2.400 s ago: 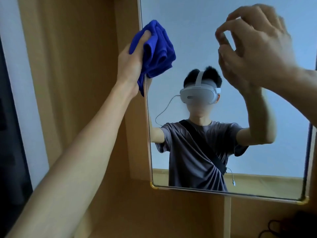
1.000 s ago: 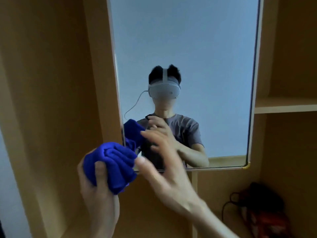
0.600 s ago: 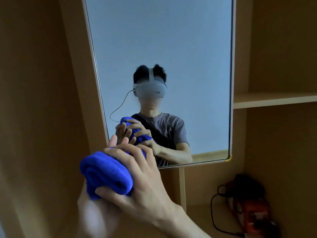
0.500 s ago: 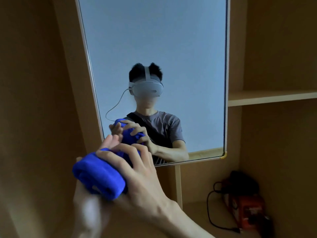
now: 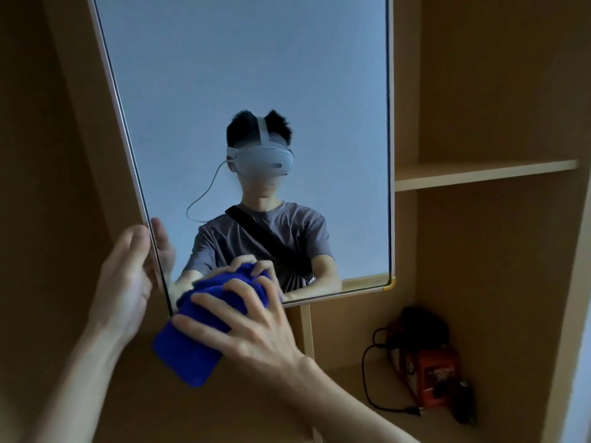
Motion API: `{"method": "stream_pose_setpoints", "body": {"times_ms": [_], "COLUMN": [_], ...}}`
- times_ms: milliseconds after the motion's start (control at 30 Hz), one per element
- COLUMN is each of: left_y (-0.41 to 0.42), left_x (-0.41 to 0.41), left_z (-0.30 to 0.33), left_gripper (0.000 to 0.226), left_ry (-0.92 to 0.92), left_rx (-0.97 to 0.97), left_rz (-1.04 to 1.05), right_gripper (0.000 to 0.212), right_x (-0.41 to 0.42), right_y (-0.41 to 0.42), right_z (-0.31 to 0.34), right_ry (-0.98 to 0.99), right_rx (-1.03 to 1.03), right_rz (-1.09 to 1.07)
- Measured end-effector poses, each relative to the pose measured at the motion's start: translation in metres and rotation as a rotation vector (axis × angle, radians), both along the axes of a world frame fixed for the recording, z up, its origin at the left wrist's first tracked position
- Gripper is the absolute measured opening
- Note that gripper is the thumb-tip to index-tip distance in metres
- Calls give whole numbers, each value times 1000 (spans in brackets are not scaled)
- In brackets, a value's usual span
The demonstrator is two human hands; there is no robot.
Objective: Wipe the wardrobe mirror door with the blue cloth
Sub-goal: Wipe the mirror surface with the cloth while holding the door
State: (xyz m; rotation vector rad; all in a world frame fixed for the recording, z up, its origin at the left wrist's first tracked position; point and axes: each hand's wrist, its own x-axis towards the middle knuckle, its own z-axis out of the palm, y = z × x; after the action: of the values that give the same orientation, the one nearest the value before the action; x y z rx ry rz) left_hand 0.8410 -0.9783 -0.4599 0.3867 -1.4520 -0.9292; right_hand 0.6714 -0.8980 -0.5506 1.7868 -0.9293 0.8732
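Observation:
The mirror door [image 5: 256, 75] fills the upper middle of the view, framed in pale metal inside a wooden wardrobe. The bunched blue cloth [image 5: 188, 343] lies against the mirror's lower left corner, partly overhanging the bottom edge. My right hand [image 5: 252, 327] is spread over the cloth and grips it, pressing it to the glass. My left hand [image 5: 124, 282] holds the mirror's left edge, thumb on the front, fingers behind the frame. The glass reflects a person in a headset and both hands.
A wooden shelf [image 5: 479, 174] juts out right of the mirror. Below it, on the wardrobe floor, sits a red and black device [image 5: 428, 369] with a black cord [image 5: 371, 378]. A thin wooden upright [image 5: 307, 330] stands under the mirror's bottom edge.
The cloth passed from my left hand to my right hand, which now presses it on the mirror's lower left corner. My left hand let go and took the mirror's left edge.

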Motion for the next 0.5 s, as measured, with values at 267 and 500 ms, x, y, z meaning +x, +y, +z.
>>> {"method": "stream_pose_setpoints", "body": {"times_ms": [267, 500], "left_y": [0, -9], "left_x": [-27, -32], "left_z": [-3, -7], "left_gripper": [52, 40], "left_ry": [134, 186], "left_rx": [-29, -34], "left_rz": [164, 191], "right_gripper": [50, 38], "right_x": [-102, -160], "right_y": [31, 72], "right_z": [4, 39], "right_ry": [-319, -974], "right_rx": [-204, -165], "right_rz": [-245, -90]}}
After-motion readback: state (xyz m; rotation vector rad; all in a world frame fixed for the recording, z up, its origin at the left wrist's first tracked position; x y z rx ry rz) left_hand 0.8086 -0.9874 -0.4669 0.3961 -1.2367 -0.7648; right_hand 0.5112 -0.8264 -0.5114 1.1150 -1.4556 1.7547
